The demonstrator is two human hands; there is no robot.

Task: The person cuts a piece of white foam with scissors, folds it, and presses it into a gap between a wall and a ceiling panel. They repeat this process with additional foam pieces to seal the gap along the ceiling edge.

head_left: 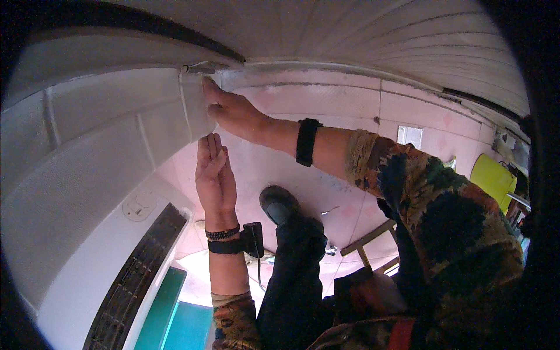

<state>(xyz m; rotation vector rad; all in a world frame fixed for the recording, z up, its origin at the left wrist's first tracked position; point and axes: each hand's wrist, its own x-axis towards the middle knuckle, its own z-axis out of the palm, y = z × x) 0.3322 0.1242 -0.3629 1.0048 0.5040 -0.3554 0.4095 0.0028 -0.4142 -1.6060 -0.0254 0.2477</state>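
Note:
A pale panel (pixel 195 108) with raised seams runs in from the left and ends by the wall corner. At that end my right hand (pixel 233 114) grips the edge, thumb and forefinger against it. My left hand (pixel 216 181) is just below, palm up, with its fingers stretched out close together. Those fingertips reach the panel's lower corner; whether they press on it I cannot tell. Left of my left forearm is a white appliance body (pixel 87 256) with a dark slatted grille (pixel 137 274) and a small round fitting (pixel 139 207).
Pink floor tiles (pixel 350 198) are far below, with my dark shoe (pixel 279 204) over them. A wooden frame (pixel 373 239) is beside my leg. Teal boards (pixel 189 326) lie at lower left, a yellow-green object (pixel 493 182) at right. A ribbed pale surface (pixel 396 35) spans the top.

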